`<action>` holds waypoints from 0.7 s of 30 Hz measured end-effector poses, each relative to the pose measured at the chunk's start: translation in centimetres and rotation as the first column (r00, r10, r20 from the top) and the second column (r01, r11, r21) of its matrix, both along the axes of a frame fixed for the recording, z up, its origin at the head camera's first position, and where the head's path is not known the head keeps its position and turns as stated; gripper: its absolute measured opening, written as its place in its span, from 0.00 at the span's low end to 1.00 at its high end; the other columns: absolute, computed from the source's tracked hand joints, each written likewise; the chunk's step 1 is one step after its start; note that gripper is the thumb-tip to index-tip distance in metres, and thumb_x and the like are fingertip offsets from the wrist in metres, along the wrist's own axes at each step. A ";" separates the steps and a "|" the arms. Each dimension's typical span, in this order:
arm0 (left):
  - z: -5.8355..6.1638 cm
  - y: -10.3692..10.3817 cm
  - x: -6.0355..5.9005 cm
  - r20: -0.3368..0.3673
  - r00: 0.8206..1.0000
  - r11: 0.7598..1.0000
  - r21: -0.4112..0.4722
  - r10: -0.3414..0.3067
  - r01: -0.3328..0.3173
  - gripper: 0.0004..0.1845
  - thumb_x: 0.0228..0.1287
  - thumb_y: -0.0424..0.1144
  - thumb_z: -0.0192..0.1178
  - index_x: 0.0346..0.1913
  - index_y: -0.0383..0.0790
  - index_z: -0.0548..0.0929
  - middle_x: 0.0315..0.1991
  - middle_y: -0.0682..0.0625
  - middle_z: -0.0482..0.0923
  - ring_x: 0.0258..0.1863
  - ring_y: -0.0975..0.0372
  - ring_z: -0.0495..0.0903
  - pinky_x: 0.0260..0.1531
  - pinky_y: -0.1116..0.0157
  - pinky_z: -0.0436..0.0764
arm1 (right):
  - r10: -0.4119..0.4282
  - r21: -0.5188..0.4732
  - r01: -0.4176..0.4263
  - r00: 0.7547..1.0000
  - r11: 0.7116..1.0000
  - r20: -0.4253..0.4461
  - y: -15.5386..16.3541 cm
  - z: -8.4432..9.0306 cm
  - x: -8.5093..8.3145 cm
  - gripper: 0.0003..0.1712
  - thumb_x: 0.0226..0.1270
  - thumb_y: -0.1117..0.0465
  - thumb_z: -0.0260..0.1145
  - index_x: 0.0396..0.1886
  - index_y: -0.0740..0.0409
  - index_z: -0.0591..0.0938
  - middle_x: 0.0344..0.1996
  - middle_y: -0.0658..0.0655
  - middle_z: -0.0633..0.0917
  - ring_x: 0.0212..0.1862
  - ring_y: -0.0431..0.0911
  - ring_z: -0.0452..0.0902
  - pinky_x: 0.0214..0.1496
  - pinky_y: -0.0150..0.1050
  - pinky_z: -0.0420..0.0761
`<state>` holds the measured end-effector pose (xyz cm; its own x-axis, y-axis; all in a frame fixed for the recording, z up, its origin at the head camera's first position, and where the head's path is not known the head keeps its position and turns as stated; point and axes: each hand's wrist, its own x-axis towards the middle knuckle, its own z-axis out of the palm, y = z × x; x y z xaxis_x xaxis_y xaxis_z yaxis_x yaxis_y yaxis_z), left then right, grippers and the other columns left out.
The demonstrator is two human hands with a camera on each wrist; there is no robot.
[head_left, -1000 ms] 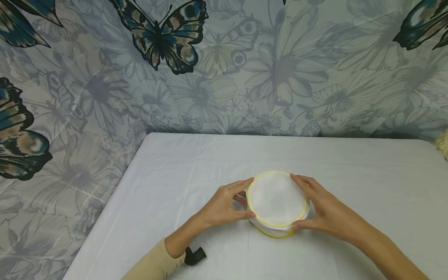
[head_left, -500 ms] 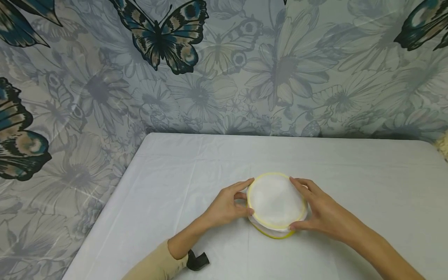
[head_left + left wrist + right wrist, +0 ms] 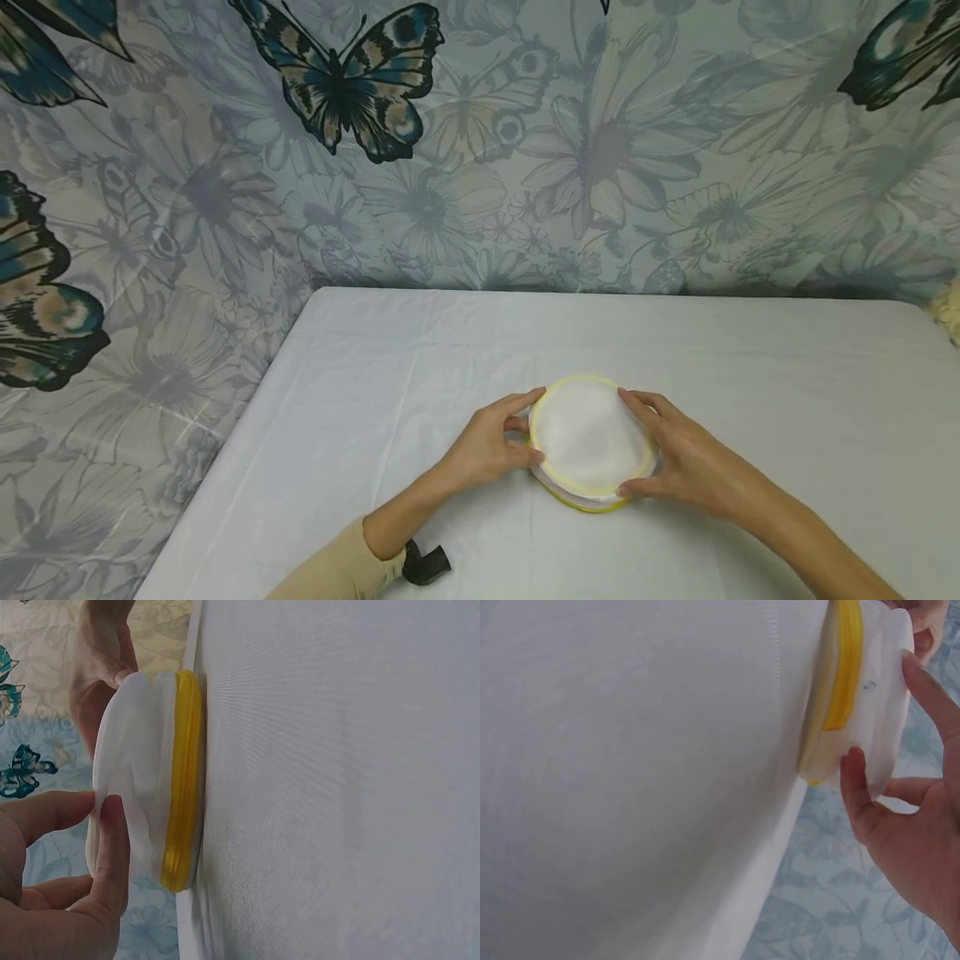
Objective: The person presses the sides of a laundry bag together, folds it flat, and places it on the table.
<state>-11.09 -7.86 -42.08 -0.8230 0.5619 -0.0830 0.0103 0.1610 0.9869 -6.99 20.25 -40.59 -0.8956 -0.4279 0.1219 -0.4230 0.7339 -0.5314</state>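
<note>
**Gripping collapsed mesh basket at both sides**

Left hand (image 3: 487,446) pinching left rim; right hand (image 3: 686,467) clasping right rim, fingers curled. Collapsed mesh basket (image 3: 588,437) directly between hands, lying flat, equally near both, on white surface (image 3: 787,400). Floral curtain (image 3: 187,208) behind.

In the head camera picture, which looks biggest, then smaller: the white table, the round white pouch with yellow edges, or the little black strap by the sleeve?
1. The white table, by far the largest.
2. The round white pouch, held between the left hand and the right hand.
3. The black strap, the smallest.
</note>
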 end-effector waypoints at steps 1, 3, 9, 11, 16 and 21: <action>0.0 0.0 0.0 0.001 1.000 1.000 -0.003 -0.001 0.001 0.45 0.52 0.16 0.68 0.74 0.40 0.65 0.68 0.46 0.68 0.47 0.62 0.83 0.40 0.64 0.86 | 0.001 0.001 -0.001 1.000 1.000 0.005 0.0 -0.1 0.0 0.65 0.42 0.40 0.82 0.73 0.70 0.63 0.63 0.65 0.71 0.58 0.59 0.76 0.54 0.56 0.80; -0.1 0.0 0.1 0.001 1.000 1.000 -0.014 0.000 0.000 0.45 0.53 0.16 0.67 0.74 0.40 0.65 0.68 0.47 0.68 0.45 0.62 0.84 0.39 0.65 0.86 | -0.001 0.003 0.001 1.000 1.000 0.008 0.0 -0.2 0.1 0.65 0.43 0.39 0.81 0.73 0.69 0.63 0.63 0.64 0.71 0.58 0.59 0.75 0.55 0.55 0.79; -0.4 -0.1 0.1 -0.038 0.999 0.998 -0.062 -0.001 -0.001 0.43 0.54 0.17 0.67 0.74 0.40 0.65 0.67 0.48 0.69 0.43 0.63 0.84 0.38 0.67 0.85 | -0.011 0.021 0.010 1.000 1.000 0.007 -0.1 -0.2 0.2 0.65 0.43 0.37 0.80 0.74 0.68 0.63 0.64 0.63 0.71 0.60 0.59 0.72 0.56 0.56 0.79; -0.4 -0.1 0.1 -0.052 0.999 0.997 -0.078 -0.001 -0.003 0.43 0.54 0.18 0.68 0.74 0.40 0.66 0.66 0.48 0.69 0.41 0.64 0.84 0.38 0.68 0.85 | -0.016 0.031 0.016 1.000 0.999 0.003 -0.1 -0.2 0.2 0.65 0.43 0.37 0.81 0.74 0.68 0.64 0.64 0.64 0.71 0.60 0.60 0.71 0.55 0.57 0.78; -0.4 -0.1 0.1 -0.104 0.995 0.990 -0.138 -0.002 -0.012 0.43 0.54 0.20 0.69 0.73 0.40 0.66 0.66 0.48 0.70 0.40 0.64 0.85 0.38 0.70 0.85 | -0.018 0.042 0.018 1.000 0.999 -0.002 -0.1 -0.3 0.2 0.65 0.43 0.35 0.80 0.73 0.68 0.65 0.64 0.66 0.72 0.60 0.61 0.70 0.56 0.60 0.77; -0.5 -0.2 -0.1 -0.204 0.979 0.976 -0.218 -0.027 -0.018 0.42 0.55 0.24 0.72 0.73 0.40 0.66 0.66 0.48 0.70 0.45 0.63 0.84 0.43 0.71 0.83 | -0.014 0.035 0.013 0.999 0.999 0.035 -0.2 -0.3 0.1 0.65 0.44 0.35 0.78 0.73 0.69 0.63 0.65 0.67 0.71 0.63 0.64 0.70 0.58 0.62 0.75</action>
<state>-11.16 -8.05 -42.57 -0.8327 0.5527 -0.0338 0.2094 0.3708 0.9048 -6.88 20.03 -40.87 -0.9049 -0.4189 0.0750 -0.3939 0.7579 -0.5200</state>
